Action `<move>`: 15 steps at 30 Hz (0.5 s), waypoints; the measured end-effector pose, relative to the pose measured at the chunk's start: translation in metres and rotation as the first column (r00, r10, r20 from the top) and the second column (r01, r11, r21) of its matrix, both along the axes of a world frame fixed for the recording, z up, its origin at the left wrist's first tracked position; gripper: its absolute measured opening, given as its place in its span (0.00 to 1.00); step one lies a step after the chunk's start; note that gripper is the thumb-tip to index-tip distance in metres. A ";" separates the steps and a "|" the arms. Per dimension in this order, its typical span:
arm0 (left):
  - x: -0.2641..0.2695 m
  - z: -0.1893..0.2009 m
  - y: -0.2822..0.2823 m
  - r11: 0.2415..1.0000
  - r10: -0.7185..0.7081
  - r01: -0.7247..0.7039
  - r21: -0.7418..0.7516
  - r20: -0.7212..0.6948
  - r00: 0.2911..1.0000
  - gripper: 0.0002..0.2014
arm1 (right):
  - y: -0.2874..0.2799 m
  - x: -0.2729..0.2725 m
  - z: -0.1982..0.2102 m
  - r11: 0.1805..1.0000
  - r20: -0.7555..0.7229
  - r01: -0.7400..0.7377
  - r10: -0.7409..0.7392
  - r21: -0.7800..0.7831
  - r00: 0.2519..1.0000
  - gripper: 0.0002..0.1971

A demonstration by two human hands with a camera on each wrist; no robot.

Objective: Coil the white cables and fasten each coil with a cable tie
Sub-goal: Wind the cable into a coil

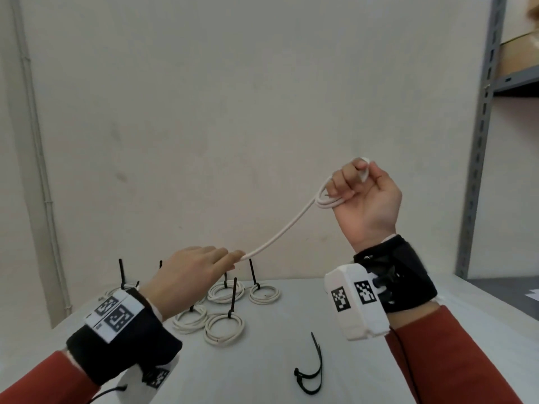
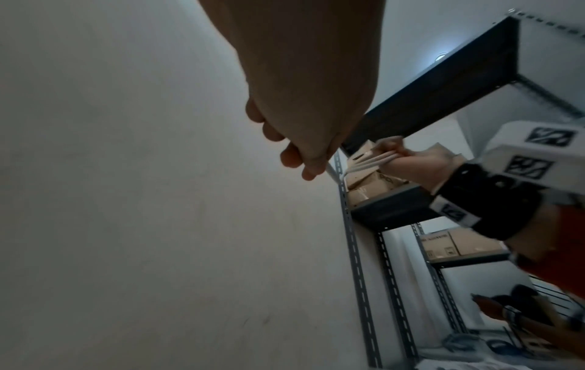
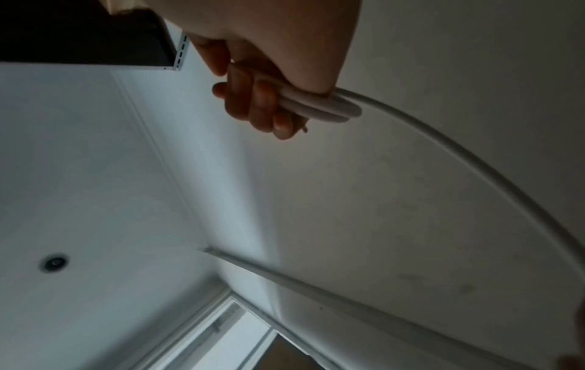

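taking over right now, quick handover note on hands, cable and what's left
Right hand: raised, grips a few loops of the white cable.
Left hand: lower, pinches the cable's free end.
Done: at least five tied coils lie on the table, black ties sticking up.
Left: wind in the free stretch, then fasten this coil with one of the loose cable ties at the table's near side.
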State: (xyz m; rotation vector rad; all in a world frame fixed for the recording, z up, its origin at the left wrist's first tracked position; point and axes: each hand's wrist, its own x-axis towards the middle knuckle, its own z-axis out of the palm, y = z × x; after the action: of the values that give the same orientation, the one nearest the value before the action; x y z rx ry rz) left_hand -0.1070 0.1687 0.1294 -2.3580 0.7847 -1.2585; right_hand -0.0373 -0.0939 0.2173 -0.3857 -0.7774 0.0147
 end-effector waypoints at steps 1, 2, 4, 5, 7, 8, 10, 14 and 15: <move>-0.005 0.003 -0.002 0.999 -0.027 0.026 0.035 0.011 1.000 0.19 | 0.003 0.004 -0.001 0.999 -0.006 0.026 -0.027 -0.035 1.000 0.13; -0.009 0.006 -0.004 0.997 -0.039 0.038 0.063 0.018 0.999 0.14 | 0.006 0.007 -0.001 0.996 -0.016 0.052 -0.053 -0.072 0.998 0.15; -0.016 0.011 -0.008 0.994 -0.040 0.039 0.104 0.011 0.999 0.13 | 0.015 0.014 -0.005 0.984 -0.035 0.097 -0.103 -0.152 0.994 0.16; -0.020 0.014 -0.010 0.992 -0.037 0.035 0.119 0.010 0.999 0.11 | 0.020 0.017 -0.007 0.973 -0.034 0.115 -0.124 -0.199 0.992 0.15; -0.026 0.019 -0.015 0.990 -0.047 0.044 0.135 0.025 0.999 0.11 | 0.032 0.020 -0.012 0.933 -0.004 0.169 -0.179 -0.318 0.984 0.14; -0.029 0.023 -0.017 0.990 -0.057 0.052 0.133 0.034 0.998 0.15 | 0.037 0.020 -0.016 0.892 0.032 0.214 -0.220 -0.398 0.975 0.14; -0.035 0.031 -0.019 0.991 -0.059 0.055 0.126 0.030 0.998 0.19 | 0.047 0.016 -0.024 0.738 0.164 0.340 -0.302 -0.583 0.939 0.14; -0.041 0.040 -0.013 0.995 -0.019 0.021 0.099 -0.025 1.000 0.15 | 0.059 0.002 -0.043 0.347 0.476 0.552 -0.285 -0.758 0.832 0.12; -0.042 0.040 -0.010 0.996 -0.007 0.011 0.092 -0.039 0.999 0.15 | 0.060 -0.001 -0.047 0.305 0.510 0.564 -0.242 -0.768 0.825 0.12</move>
State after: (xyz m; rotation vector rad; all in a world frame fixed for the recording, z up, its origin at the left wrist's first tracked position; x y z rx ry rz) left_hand -0.1488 0.1586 0.1697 -2.3137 0.8474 -1.1586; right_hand -0.0385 -0.0336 0.1708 -1.7114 -0.9042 -0.1236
